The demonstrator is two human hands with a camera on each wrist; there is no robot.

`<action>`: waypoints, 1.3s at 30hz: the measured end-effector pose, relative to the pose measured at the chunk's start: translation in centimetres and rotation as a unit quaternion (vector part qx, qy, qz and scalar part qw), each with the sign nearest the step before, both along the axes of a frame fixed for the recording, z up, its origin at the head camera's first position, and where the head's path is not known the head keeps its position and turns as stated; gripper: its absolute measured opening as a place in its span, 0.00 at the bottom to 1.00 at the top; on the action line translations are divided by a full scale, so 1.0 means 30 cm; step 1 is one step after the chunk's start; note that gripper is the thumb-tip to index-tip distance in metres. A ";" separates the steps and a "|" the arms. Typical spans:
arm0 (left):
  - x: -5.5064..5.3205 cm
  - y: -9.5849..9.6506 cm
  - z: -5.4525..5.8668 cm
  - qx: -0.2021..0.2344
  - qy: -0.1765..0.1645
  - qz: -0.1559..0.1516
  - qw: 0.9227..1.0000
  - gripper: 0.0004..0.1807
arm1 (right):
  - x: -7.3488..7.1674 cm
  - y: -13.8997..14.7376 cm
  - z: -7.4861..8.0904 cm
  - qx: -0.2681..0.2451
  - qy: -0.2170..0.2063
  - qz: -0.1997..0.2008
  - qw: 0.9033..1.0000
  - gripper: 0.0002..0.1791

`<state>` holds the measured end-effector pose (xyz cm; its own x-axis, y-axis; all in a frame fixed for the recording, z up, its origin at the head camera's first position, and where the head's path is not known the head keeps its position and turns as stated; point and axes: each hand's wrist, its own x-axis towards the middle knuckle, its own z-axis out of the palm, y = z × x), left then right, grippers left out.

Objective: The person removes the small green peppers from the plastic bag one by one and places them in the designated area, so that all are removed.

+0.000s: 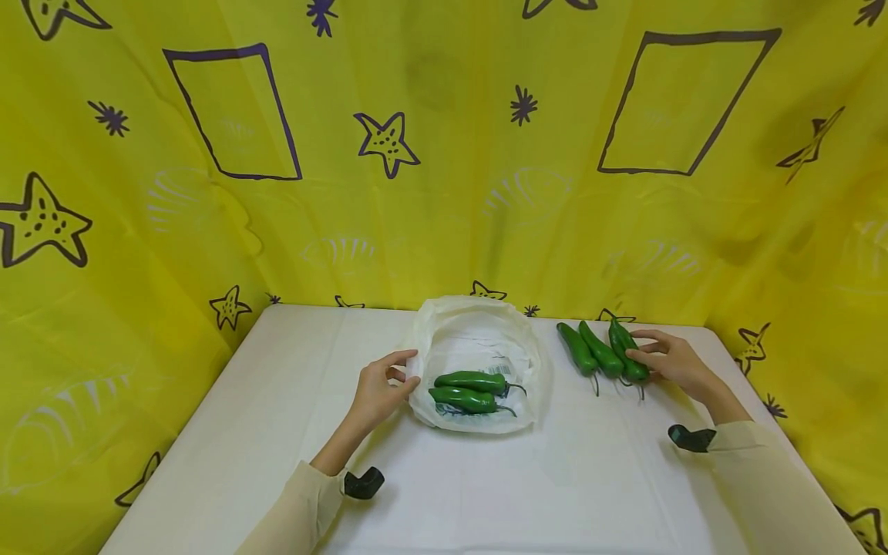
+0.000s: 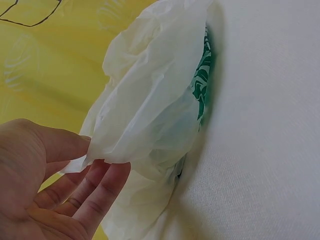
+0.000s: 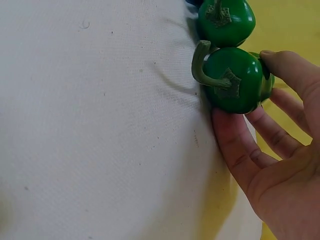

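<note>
A whitish plastic bag lies with its mouth spread wide on the table. Two long green chili peppers are inside it, stems pointing right. My left hand pinches the left edge of the bag; the left wrist view shows the thumb and fingers on its thin rim. To the right, three more green peppers lie side by side, stems toward me. My right hand grips the rightmost pepper, thumb over its top and fingers against its side.
The table has a white cloth over it. A yellow curtain with stars and other drawings hangs close behind the table and along both sides. Each wrist carries a small black camera mount.
</note>
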<state>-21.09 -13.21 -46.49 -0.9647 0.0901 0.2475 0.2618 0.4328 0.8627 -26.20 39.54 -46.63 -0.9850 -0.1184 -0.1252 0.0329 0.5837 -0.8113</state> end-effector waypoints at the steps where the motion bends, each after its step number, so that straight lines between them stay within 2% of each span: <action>1: 0.000 0.000 0.000 -0.001 0.000 0.000 1.000 0.24 | -0.001 -0.001 -0.001 0.003 0.001 0.001 1.000 0.41; 15: 0.003 -0.001 -0.001 -0.004 0.000 0.002 1.000 0.24 | -0.003 -0.016 -0.003 0.036 0.003 0.005 0.999 0.40; 23: 0.003 -0.001 0.002 0.005 -0.006 -0.001 1.000 0.24 | 0.000 -0.020 0.000 0.037 0.008 0.005 0.999 0.38; 39: 0.003 -0.002 0.004 -0.009 -0.012 0.001 1.000 0.24 | -0.007 -0.015 0.004 0.043 0.009 0.021 0.999 0.38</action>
<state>-21.00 -13.27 -46.37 -0.9706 0.0921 0.2224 0.2398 0.4489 0.8608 -26.41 39.08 -46.51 -0.9815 -0.1492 -0.1197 -0.0068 0.6524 -0.7578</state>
